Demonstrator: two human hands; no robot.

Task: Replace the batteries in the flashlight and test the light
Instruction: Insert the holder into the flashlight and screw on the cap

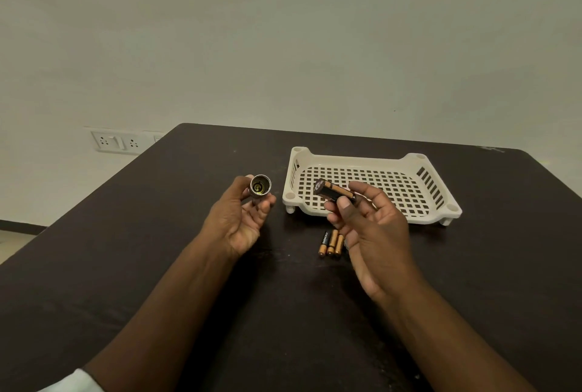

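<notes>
Flashlight (260, 187) body — mostly behind fingers (266, 207)

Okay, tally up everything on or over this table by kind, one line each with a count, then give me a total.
Flashlight body, open end up, in the left hand: 1
Battery holder, loaded, in the right hand: 1
Loose batteries on the table: 3
White basket: 1
Total: 6

Two bare forearms reached up from the lower edge of the head view, each ending in a bare hand with no ring, watch or band. The left hand (242, 218) and right hand (371, 234) both had short, trimmed fingernails. Well behind the left hand, near the elbow, the edge of a pale, whitish fabric sleeve (74, 380) showed at the frame's bottom corner.
</notes>
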